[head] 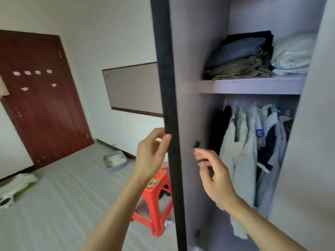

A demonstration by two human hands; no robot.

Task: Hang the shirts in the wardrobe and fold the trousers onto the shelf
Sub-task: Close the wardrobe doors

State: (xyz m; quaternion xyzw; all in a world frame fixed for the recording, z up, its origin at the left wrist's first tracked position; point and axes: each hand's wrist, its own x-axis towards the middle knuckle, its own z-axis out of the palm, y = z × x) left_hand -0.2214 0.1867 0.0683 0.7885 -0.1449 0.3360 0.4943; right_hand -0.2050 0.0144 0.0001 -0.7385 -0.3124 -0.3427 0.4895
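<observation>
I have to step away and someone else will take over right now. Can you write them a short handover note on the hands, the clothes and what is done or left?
Left hand: grips the dark edge of the open wardrobe door.
Right hand: open, holding nothing, in front of the wardrobe's inner panel.
Done: folded trousers stacked on the shelf beside a pile of white fabric; shirts hang below on the rail.
Left: a light garment lies on the floor near the red door; check whether it needs putting away.

Left hand (151,153) gripping wardrobe door (167,87) edge, right hand (213,175) loosely open beside it.
</observation>
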